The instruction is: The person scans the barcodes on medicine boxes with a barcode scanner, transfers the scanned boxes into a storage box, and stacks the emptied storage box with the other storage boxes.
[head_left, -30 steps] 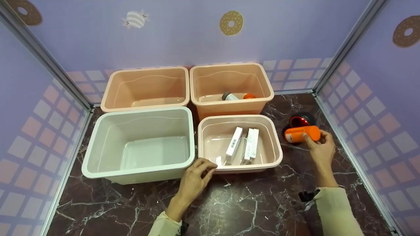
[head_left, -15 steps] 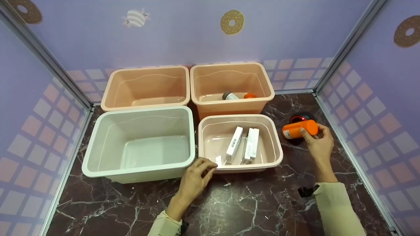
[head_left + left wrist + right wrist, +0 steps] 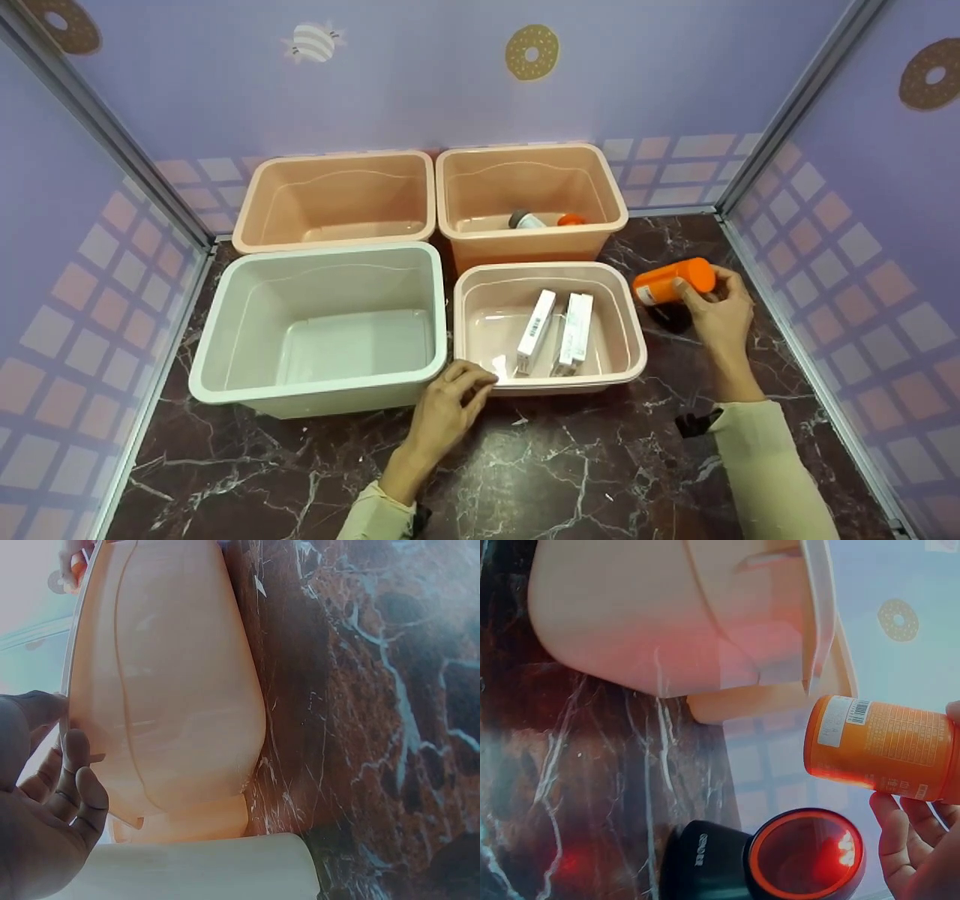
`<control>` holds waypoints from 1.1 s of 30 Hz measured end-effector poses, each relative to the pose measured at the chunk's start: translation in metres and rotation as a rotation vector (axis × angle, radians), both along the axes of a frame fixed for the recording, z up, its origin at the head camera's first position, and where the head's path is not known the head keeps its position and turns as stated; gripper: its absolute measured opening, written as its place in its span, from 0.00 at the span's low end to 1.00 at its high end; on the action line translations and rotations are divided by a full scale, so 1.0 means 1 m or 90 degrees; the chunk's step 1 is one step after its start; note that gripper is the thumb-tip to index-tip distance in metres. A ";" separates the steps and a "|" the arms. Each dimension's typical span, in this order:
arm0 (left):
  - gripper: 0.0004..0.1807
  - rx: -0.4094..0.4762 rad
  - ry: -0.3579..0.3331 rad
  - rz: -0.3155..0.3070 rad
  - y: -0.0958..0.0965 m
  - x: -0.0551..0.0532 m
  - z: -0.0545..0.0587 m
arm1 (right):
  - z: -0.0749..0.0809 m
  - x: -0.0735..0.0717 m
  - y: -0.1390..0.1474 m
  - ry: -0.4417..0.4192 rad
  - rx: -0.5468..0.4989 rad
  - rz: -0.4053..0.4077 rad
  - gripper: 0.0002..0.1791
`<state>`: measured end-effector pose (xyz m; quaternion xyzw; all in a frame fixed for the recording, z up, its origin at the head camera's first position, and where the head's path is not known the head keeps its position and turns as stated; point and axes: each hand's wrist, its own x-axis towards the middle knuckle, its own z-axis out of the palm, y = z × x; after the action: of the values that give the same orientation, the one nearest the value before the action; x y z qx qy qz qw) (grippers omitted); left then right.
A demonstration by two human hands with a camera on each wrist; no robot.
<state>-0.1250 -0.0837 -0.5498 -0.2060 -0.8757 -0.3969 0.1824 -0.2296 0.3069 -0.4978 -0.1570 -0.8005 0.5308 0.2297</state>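
Observation:
My right hand [image 3: 721, 319] grips an orange bottle [image 3: 667, 282] by its cap end, lying sideways in the air right of the bins. In the right wrist view the printed label and barcode on the bottle [image 3: 881, 742] face the camera. Below it stands a black barcode scanner [image 3: 709, 862] with a red-lit round window; in the head view the bottle and hand hide most of it. My left hand [image 3: 442, 409] pinches the near left rim of the small pale pink bin [image 3: 555, 384]. Several slim white boxes [image 3: 536, 330] lie inside that bin.
Left of the small bin stands a large pale green bin [image 3: 330, 386]. Two peach bins, the left one [image 3: 334, 245] and the right one [image 3: 532, 235], stand along the back wall. The right one holds a grey-capped bottle [image 3: 526, 220] and an orange item [image 3: 571, 220]. Walls enclose three sides.
My right hand has carried the orange bottle slightly away from me and to the left, over the scanner, covering its red light in the head view. The left hand has stayed on the rim.

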 end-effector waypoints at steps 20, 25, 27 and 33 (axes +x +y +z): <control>0.06 -0.002 0.029 0.005 0.001 -0.002 0.000 | 0.018 -0.010 -0.009 0.047 -0.075 0.029 0.29; 0.06 -0.004 0.021 0.005 0.002 0.000 0.002 | 0.020 -0.014 -0.010 0.045 -0.060 0.021 0.29; 0.06 -0.006 0.014 0.004 0.002 0.000 0.003 | 0.021 -0.015 -0.011 0.048 -0.062 0.022 0.29; 0.06 -0.009 0.004 0.005 0.002 0.000 0.004 | 0.029 -0.019 -0.016 0.073 -0.070 0.030 0.29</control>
<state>-0.1246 -0.0813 -0.5460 -0.2048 -0.8788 -0.3891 0.1851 -0.2483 0.2905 -0.4690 -0.1202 -0.7593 0.5870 0.2537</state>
